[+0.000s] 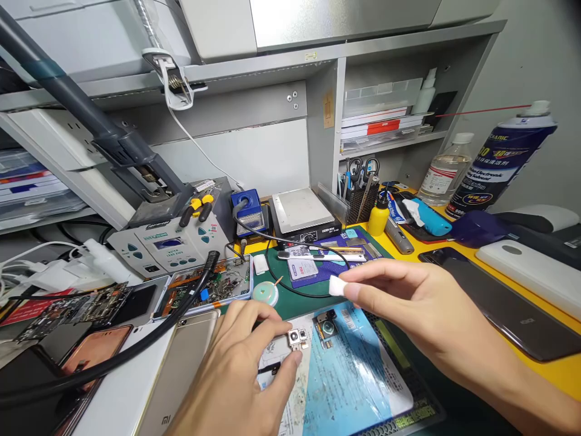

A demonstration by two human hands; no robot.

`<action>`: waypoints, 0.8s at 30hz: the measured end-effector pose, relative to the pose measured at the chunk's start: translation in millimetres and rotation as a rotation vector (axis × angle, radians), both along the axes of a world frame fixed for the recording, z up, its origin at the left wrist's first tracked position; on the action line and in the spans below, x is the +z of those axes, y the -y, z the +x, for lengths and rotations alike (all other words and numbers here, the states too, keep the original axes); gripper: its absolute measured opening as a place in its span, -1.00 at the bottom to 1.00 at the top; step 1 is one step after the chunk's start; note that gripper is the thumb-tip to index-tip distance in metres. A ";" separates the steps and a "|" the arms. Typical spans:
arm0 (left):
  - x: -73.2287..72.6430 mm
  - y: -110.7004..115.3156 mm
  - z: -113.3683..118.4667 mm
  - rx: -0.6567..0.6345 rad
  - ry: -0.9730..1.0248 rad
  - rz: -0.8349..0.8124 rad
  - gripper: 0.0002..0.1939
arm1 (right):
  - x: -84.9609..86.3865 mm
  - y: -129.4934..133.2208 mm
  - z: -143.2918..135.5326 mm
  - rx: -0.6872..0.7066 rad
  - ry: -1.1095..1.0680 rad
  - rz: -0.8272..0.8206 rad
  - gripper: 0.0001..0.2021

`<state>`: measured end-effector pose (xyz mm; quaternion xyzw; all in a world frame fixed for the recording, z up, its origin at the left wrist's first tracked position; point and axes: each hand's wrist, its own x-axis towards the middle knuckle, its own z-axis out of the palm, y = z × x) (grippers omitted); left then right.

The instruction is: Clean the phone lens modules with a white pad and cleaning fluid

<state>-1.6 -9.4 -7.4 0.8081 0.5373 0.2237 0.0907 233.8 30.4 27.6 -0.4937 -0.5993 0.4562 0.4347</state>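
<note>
Between the thumb and fingers of my left hand (247, 357) is a small silver dual-lens phone camera module (297, 336), its lenses facing up. My right hand (408, 303) pinches a small white cotton pad (336, 286) above the mat. Just right of the held module, a larger black camera module (327, 327) lies on a blue and white printed packet (345, 375). A round greenish-white container (265, 293) and a second white pad (260, 264) are beyond my left hand.
At left stand several phones (179, 351), a tray of circuit boards (227, 281) and a soldering station (172, 245), with a thick black cable (149, 348) crossing over. At right are a dark phone (494, 297), a spray can (499, 160), a clear bottle (445, 172) and a yellow bottle (378, 217).
</note>
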 end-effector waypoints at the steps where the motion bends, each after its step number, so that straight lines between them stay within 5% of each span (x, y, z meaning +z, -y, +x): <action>1: 0.9 0.0 0.1 -0.005 0.000 -0.005 -0.83 | -0.7 -0.3 0.9 -0.005 -0.003 -0.007 -0.82; 9: 27.8 -4.9 -28.2 0.142 0.184 -0.048 -0.82 | -11.6 -14.3 8.8 -0.039 -0.167 -0.023 -0.76; 14: 44.2 -9.6 -49.9 0.162 0.262 -0.054 -0.79 | -12.9 -23.0 9.1 0.064 -0.286 -0.084 -0.77; 24: 36.3 48.6 -63.9 0.227 0.205 -0.131 -0.65 | -13.8 -28.7 14.9 0.318 -0.515 -0.451 -0.81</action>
